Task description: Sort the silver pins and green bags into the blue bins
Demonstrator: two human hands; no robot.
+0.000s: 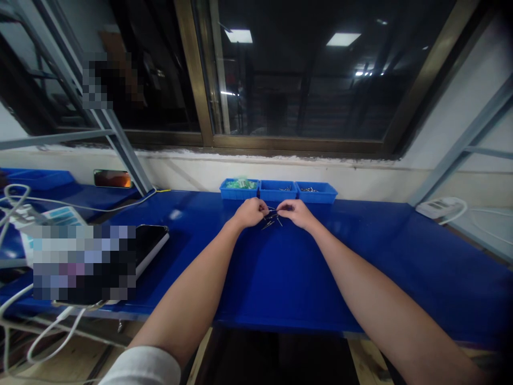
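My left hand (250,213) and my right hand (298,214) meet over the blue table, just in front of the bins. Both have their fingers closed in a pinch. A slim, shiny metal piece (271,209) spans the gap between the fingertips, apparently held at both ends; its exact kind is too small to make out. Beneath the fingers, several thin metal pieces (269,223) lie loose on the tabletop, some partly hidden by the hands.
Three joined blue bins stand against the wall: one with green-and-white packets (242,184), the others (276,193) (316,198) with small metal parts. A dark device (150,240) with white cables lies left. A white power strip (438,207) sits right. Grey metal posts (126,155) flank the table.
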